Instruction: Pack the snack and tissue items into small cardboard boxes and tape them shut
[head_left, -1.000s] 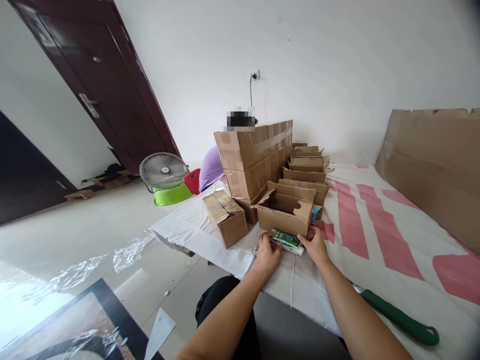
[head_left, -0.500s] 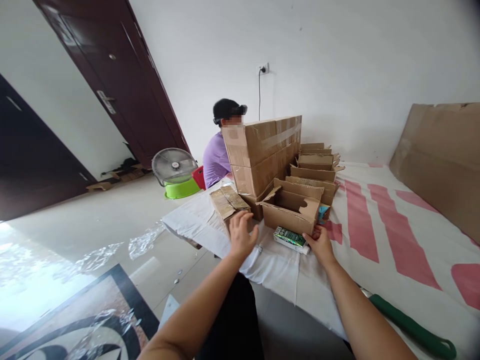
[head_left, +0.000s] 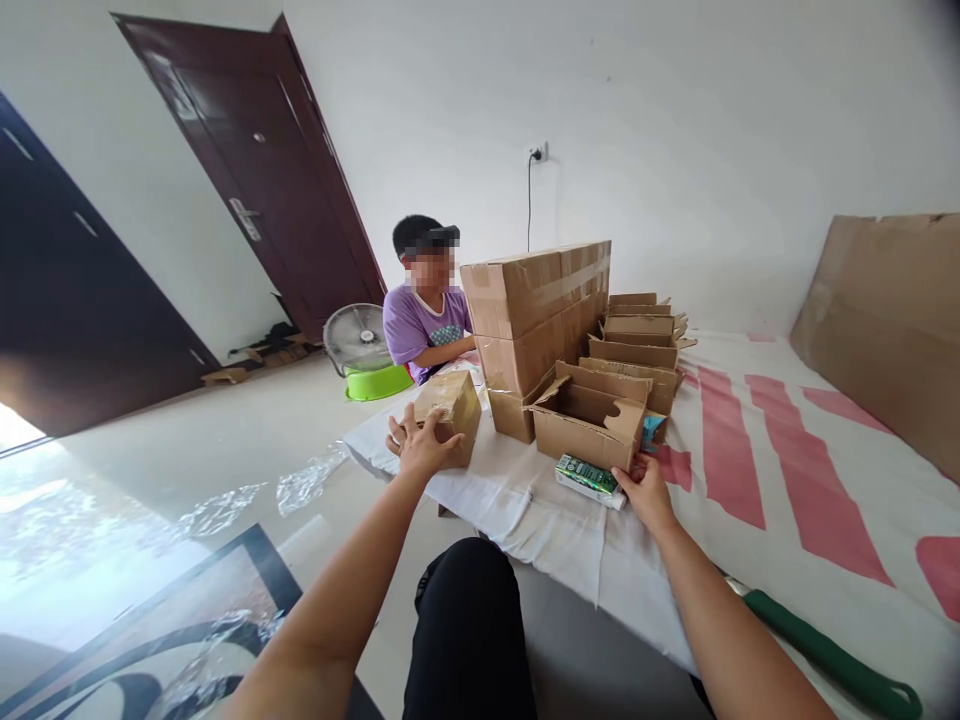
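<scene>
- Note left hand, fingers wide, against closed carton near left corner of table, apparently steadying it.
- See right hand at corner of open carton and end of green box; cannot tell whether gripping.
- Find green box by near edge, presumably for easy reach.

Bright glare on left floor

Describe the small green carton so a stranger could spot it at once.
Find the white cloth with red patches, then the nearest open brown cardboard box on it. Just in front, beside the person's bare right hand, lies a small green-and-white carton. Its shiny, printed green top sets it apart from the plain brown box.
</scene>
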